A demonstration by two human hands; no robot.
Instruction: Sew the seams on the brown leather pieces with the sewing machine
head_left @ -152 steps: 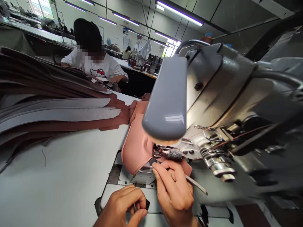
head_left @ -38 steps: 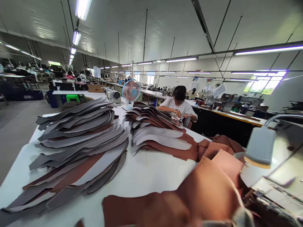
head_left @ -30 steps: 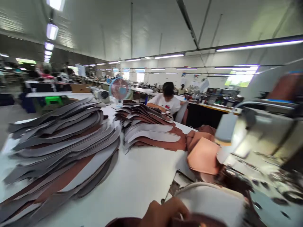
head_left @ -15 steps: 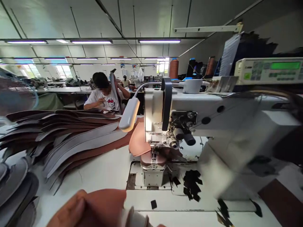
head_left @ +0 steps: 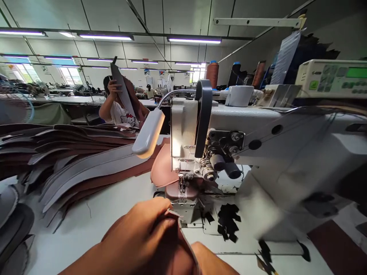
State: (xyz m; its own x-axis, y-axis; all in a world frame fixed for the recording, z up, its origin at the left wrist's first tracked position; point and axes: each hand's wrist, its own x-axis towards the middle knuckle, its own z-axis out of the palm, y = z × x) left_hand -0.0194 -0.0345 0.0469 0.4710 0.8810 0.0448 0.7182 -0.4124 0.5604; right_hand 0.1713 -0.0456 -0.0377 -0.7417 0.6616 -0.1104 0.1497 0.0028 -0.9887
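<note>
A brown leather piece (head_left: 183, 256) with a pale grey raw edge is held low in front of the sewing machine (head_left: 186, 133). My left hand (head_left: 140, 233) is closed on its upper edge, thumb and fingers pinching it. At the piece's right side is my right hand (head_left: 213, 261), cut off by the lower frame edge; it grips there, its fingertips hidden behind the leather. Just beyond my left hand stand the presser foot and needle (head_left: 182, 185) over the raised machine bed (head_left: 183, 212). Another rounded brown leather panel (head_left: 163, 166) lies behind the needle area.
Stacked leather strips (head_left: 86, 168) cover the table's left side, with curved grey-backed pieces (head_left: 17, 229) nearer. Black scraps (head_left: 228, 221) lie right of the bed. A lamp (head_left: 149, 131) hangs by the machine head. Across the table, a person (head_left: 123, 99) holds up a long panel.
My left hand has risen and moved right toward the machine bed with the leather piece. More of my right hand shows. The white spool-like object near the piece has left view. The co-worker has raised a panel.
</note>
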